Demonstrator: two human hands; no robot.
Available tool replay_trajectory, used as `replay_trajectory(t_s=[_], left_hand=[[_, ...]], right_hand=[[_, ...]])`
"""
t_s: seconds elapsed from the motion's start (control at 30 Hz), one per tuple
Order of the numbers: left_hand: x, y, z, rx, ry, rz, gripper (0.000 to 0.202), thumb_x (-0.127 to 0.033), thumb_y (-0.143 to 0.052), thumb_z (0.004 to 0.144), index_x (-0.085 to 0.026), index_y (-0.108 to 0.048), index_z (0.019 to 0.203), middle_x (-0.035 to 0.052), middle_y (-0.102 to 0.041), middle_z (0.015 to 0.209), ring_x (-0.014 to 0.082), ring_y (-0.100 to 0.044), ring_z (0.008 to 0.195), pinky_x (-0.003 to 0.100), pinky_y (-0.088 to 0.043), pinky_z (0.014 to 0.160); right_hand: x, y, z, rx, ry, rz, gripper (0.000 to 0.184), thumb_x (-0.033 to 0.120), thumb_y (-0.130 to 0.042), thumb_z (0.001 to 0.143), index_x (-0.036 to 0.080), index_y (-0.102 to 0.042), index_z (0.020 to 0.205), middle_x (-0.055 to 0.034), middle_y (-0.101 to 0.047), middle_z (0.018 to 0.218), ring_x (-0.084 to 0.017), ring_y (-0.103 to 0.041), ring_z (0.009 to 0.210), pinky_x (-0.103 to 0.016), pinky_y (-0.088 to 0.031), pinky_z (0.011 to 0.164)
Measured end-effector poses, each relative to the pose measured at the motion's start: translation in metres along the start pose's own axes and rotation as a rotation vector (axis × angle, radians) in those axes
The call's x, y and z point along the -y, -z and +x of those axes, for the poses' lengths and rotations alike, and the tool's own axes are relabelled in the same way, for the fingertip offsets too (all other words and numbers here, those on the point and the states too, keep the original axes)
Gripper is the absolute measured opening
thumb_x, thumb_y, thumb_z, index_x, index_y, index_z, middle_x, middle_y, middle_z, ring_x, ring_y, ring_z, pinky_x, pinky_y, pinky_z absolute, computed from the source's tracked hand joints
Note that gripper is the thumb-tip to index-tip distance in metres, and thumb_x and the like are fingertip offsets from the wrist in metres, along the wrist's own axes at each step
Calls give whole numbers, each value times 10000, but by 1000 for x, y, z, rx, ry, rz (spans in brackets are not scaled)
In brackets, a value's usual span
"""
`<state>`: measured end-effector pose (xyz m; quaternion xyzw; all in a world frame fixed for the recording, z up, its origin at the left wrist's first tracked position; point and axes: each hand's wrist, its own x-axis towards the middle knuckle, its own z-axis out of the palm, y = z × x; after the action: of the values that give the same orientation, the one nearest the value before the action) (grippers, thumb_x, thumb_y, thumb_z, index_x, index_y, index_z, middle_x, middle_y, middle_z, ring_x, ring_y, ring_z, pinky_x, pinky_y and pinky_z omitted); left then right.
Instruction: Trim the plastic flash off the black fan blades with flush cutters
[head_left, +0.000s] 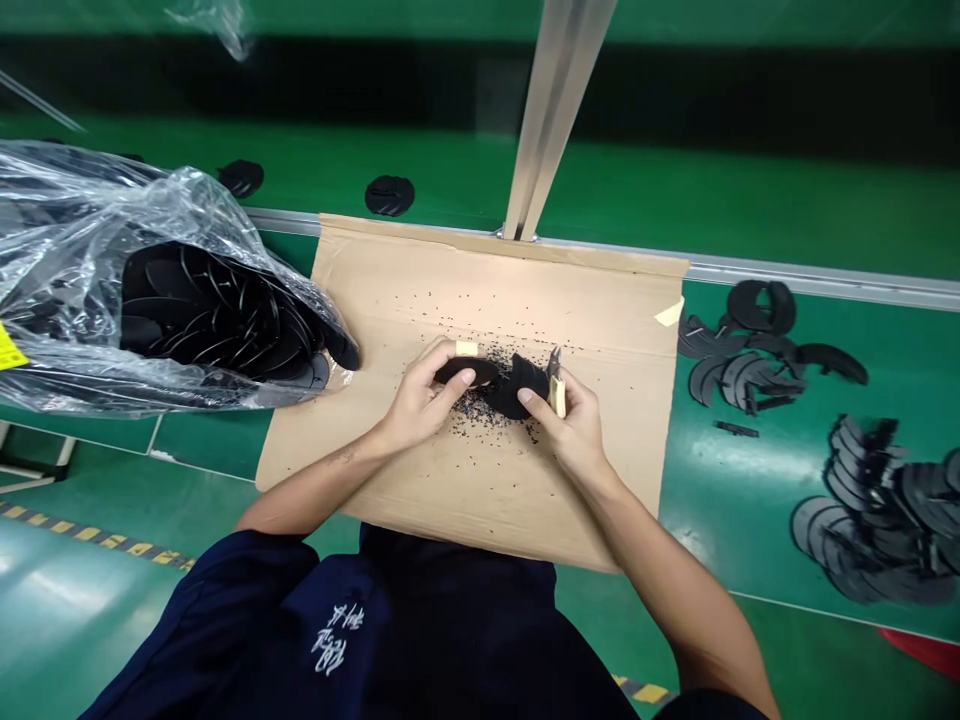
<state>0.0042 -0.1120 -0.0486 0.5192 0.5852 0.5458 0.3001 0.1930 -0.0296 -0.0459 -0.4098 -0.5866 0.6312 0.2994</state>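
Observation:
My left hand (420, 405) is closed on a flat black rounded plastic piece (474, 371), thumb on top. Opposite it, my right hand (579, 428) grips another black curved plastic piece (513, 398); the two pieces meet or overlap between the hands, and I cannot tell whether they are joined. A small pair of nippers (554, 362) also sits in my right hand, its metal tips pointing away from me. Pale tape wraps a finger of each hand. Below lies a cardboard sheet (420, 270) strewn with tiny black scraps (487, 430).
On the left, a clear plastic bag (82, 240) bulges with stacked black pieces (217, 310). Loose black parts (757, 350) and larger piles (877, 520) lie to the right on the green table (720, 500). A metal post (551, 120) rises behind the cardboard.

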Motion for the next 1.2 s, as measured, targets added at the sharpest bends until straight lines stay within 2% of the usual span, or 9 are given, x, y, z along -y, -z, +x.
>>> replay_trajectory(t_s=[0.13, 0.27, 0.37, 0.47, 0.57, 0.7, 0.8, 1.03, 1.2], left_hand=[[2, 3, 3, -12, 45, -91, 346, -373, -776, 881, -208, -621, 1142, 36, -714, 1066, 133, -694, 921, 243, -597, 784], [3, 2, 5, 57, 53, -122, 248, -379, -750, 906, -187, -685, 1048, 47, -729, 1010, 139, -704, 919, 248, -598, 785], [3, -1, 3, 93, 66, -111, 332, -407, -748, 906, -199, -690, 1158, 65, -741, 1069, 163, -717, 983, 280, -609, 836], [4, -3, 1, 70, 100, -76, 405, -401, -780, 878, -201, -646, 1204, 59, -749, 1056, 142, -730, 865, 226, -593, 700], [5, -2, -1, 59, -3, 78, 315, -357, -751, 908, -194, -682, 1169, 63, -753, 1047, 116, -701, 770, 200, -562, 624], [4, -2, 0, 60, -250, 257, 316, -279, -683, 962, -203, -683, 1270, 70, -758, 1085, 152, -715, 927, 281, -622, 804], [2, -5, 0, 71, -296, 303, 351, -254, -635, 989, -216, -651, 1338, 74, -746, 1126, 170, -714, 1020, 332, -632, 888], [1, -10, -4, 44, -251, 294, 363, -274, -639, 984, -204, -649, 1341, 92, -745, 1150, 184, -713, 1048, 344, -621, 911], [5, -9, -3, 57, -9, 145, 339, -368, -694, 947, -200, -691, 1242, 90, -759, 1161, 189, -724, 1013, 326, -614, 891]], right_hand=[[0, 0, 1, 2, 0, 19, 396, 561, -799, 795, 222, -687, 967, -37, -739, 950, -223, -670, 886, -391, -567, 863], [-1, 0, 0, 39, -21, 38, 390, 559, -809, 786, 228, -690, 955, -33, -733, 936, -218, -671, 858, -387, -573, 839], [0, -1, -1, 84, -17, 24, 403, 577, -812, 775, 229, -691, 937, -28, -719, 896, -212, -660, 812, -375, -573, 781], [0, -1, -2, 124, -10, 5, 406, 584, -810, 776, 224, -689, 919, -24, -711, 865, -209, -652, 796, -358, -564, 752], [0, -1, -2, 138, -10, -9, 397, 581, -799, 791, 222, -692, 921, -21, -709, 865, -206, -647, 803, -346, -553, 751], [0, -2, -2, 129, -20, 11, 419, 578, -832, 755, 218, -697, 921, -7, -694, 846, -183, -622, 774, -323, -542, 733], [0, -3, -2, 119, -19, 12, 425, 590, -828, 755, 217, -697, 912, -6, -686, 827, -177, -611, 753, -318, -544, 713], [-3, -4, -3, 118, -25, 29, 447, 600, -828, 751, 219, -711, 954, -13, -710, 867, -184, -634, 776, -327, -562, 742], [-4, -4, -5, 104, -12, 21, 462, 619, -819, 754, 222, -710, 965, -25, -711, 891, -197, -641, 803, -336, -565, 756]])
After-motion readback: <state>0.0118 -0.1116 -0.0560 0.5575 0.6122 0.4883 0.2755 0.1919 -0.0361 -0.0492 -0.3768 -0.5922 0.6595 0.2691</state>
